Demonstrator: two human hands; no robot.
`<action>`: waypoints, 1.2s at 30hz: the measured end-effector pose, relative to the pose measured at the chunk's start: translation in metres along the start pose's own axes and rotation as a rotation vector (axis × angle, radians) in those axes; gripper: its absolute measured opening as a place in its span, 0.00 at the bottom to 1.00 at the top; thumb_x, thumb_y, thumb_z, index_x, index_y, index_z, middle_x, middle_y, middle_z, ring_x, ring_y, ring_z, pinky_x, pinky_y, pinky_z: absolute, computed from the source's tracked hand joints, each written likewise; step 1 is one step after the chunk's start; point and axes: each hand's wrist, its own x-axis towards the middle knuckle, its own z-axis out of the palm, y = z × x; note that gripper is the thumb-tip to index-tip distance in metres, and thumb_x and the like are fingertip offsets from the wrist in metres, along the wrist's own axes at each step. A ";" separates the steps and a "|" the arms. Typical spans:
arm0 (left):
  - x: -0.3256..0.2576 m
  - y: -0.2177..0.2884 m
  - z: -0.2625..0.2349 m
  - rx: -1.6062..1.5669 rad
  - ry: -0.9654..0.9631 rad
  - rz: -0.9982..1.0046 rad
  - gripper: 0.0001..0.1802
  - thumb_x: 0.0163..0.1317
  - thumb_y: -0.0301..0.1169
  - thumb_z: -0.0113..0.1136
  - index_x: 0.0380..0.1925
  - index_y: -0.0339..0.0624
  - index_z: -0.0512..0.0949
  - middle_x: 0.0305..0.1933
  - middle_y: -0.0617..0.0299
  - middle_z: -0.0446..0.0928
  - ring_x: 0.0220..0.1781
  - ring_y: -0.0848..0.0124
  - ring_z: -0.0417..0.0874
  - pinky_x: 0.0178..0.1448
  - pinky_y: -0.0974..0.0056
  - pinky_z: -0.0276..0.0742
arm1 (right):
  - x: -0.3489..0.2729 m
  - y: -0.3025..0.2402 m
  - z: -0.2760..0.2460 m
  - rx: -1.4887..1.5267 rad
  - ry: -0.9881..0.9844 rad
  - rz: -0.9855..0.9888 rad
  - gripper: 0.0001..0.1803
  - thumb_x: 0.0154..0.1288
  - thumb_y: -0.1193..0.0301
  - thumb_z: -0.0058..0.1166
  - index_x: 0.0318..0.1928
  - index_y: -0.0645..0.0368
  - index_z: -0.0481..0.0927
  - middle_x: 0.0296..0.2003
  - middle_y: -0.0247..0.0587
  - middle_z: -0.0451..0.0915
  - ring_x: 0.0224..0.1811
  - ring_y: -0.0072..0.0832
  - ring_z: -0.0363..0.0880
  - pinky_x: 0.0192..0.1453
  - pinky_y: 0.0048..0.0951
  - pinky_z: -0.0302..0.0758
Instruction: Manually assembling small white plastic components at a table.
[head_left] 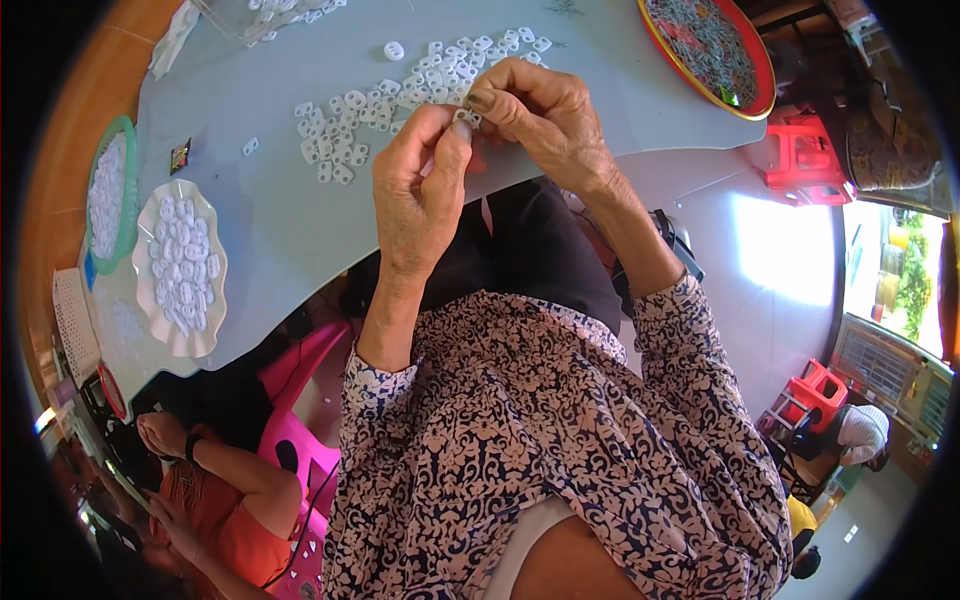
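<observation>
Over the near edge of the table, my left hand pinches a small white plastic piece with holes between thumb and fingers. Thumb and forefinger of my right hand close together at the top of that piece. Whatever the right fingertips hold is too small to make out. Just beyond both hands spreads a loose pile of similar white pieces, each with holes. A round white piece lies apart behind the pile, and another single piece rests to the left.
On the pale table, a scalloped white dish of white pieces and a green basket stand left. A red-rimmed tray of small grey parts is far right. Someone in an orange shirt sits lower left by a pink chair.
</observation>
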 end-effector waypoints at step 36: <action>0.098 -0.028 -0.039 1.126 -0.049 0.409 0.09 0.50 0.25 0.54 0.17 0.34 0.67 0.20 0.51 0.70 0.28 0.52 0.69 0.42 0.53 0.65 | -0.007 0.001 -0.004 0.100 -0.003 -0.032 0.09 0.65 0.71 0.53 0.36 0.67 0.76 0.26 0.32 0.75 0.26 0.15 0.70 0.33 0.17 0.72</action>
